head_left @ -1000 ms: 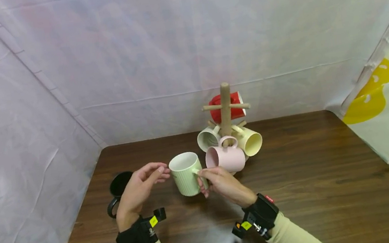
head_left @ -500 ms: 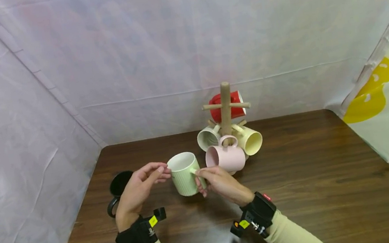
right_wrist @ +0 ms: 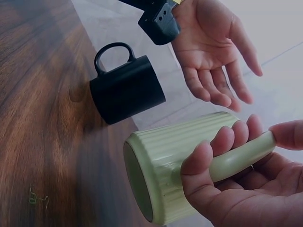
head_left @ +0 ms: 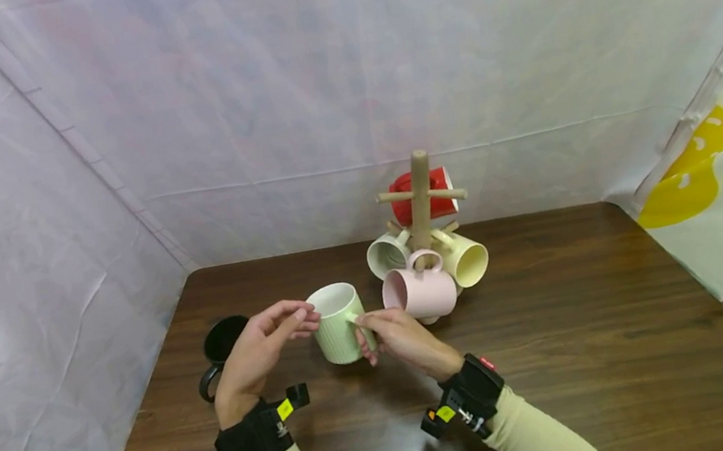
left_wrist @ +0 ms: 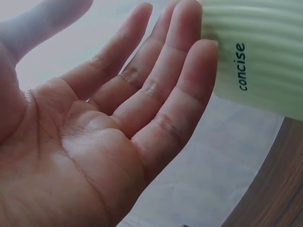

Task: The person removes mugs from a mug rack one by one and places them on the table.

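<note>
Holding green mug by handle: right hand, fingers curled | left hand: spread, beside mug | black mug on counter

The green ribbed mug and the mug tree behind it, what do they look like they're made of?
The green mug, held by its handle in the right hand, looks like glazed ceramic: a thick wall, moulded ribs, a soft sheen and a printed word on its side. The mug tree seems to be bare, unpainted wood: pale tan round dowels with a matt surface.
</note>
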Demonstrator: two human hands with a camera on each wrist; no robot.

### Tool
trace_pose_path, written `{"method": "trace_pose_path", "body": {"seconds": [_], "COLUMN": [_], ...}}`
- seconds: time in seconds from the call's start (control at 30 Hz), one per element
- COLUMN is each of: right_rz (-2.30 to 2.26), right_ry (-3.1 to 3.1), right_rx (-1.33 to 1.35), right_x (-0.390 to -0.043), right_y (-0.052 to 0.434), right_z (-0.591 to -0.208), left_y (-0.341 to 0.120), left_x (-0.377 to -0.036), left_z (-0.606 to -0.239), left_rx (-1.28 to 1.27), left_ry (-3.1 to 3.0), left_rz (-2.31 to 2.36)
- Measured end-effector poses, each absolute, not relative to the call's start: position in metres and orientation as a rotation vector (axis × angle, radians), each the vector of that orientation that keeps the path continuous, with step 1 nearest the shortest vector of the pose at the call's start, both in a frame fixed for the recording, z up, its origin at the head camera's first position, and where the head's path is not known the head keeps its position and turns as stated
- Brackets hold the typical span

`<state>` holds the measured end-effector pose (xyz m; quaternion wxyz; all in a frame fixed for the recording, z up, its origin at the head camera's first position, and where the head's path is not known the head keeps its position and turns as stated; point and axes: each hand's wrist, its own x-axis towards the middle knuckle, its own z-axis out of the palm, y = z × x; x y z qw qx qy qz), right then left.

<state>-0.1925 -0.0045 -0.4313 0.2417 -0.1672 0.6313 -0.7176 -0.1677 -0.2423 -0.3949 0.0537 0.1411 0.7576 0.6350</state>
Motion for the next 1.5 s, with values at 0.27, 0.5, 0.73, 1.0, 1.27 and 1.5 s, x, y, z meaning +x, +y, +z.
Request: {"method": "trace_pose_path", "body": {"seconds": [0.27, 0.5, 0.73, 1.0, 1.27, 1.5], "right_rz": [-1.964, -1.951, -1.934, -1.936, -1.954, -1.960], "right_ry": [1.712, 1.714, 1.717, 1.722, 1.702, 1.685], "right_rx": [-0.466, -0.472, -0.471, -0.468, -0.462, -0.484], "right_x": [-0.195, -0.195, -0.196, -0.200, -0.199, -0.198], "right_y": [-0.012, -0.017, -0.021, -0.029, -0.037, -0.042], "right_z": [-0.433, -0.433, -0.437, -0.444, -0.448, -0.452], "left_y": [-0.244, -0.243, -0.242, -0.241, -0.241, -0.241], "left_x": [-0.168, -0.167, -0.167, -0.168, -0.168, -0.167], "left_z": [-0.394, -0.395, -0.395, -0.395, -0.396, -0.395], "left_rx": [0.437, 0.409, 0.401, 0.431, 0.424, 0.442], "left_ry": [2.275, 2.273, 2.262, 2.259, 2.253, 2.246], "left_rz": [1.933, 1.914, 1.912, 1.890, 1.897, 1.903]}}
